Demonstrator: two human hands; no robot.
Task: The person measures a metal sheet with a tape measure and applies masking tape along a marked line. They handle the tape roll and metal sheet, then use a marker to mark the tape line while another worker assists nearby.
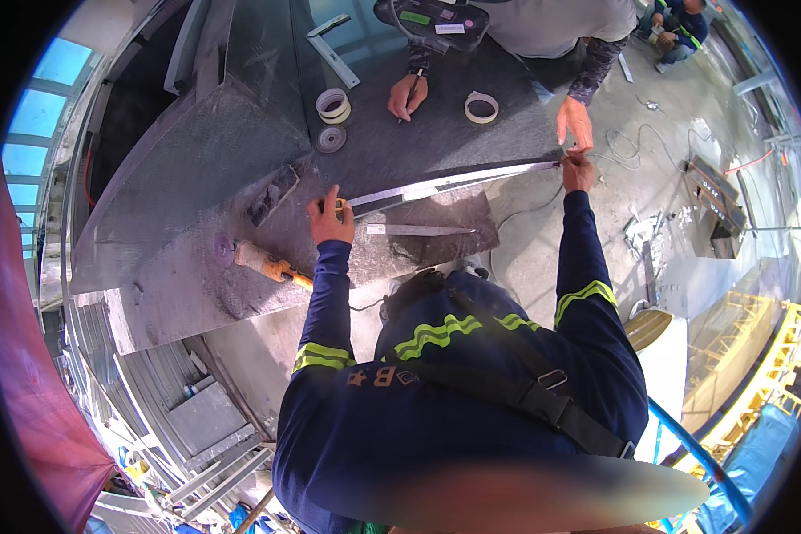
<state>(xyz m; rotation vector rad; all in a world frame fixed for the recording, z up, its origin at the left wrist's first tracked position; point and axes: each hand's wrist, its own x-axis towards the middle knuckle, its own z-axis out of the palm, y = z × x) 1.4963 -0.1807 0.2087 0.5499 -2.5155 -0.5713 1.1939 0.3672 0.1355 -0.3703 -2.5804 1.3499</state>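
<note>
My left hand (332,223) grips the yellow-and-black case of a tape measure (340,205) near the front edge of a dark sheet panel (400,143). The pale tape blade (454,181) stretches from there along the panel's edge to the right. At its far end my right hand (579,175) pinches the blade between the fingers, at the panel's right corner. A co-worker's hand (576,125) reaches down to my right fingertips, touching or nearly so. The co-worker's other hand (408,98) holds a dark pen or pencil (414,85) with its tip on the panel.
A yellow angle grinder (272,264) with a purple disc lies left of my forearm. Masking tape rolls (334,107), a loose abrasive disc (332,139) and a try square (334,53) rest on the panel. A flat metal strip (424,230) lies nearer me. Cables (631,150) cross the floor.
</note>
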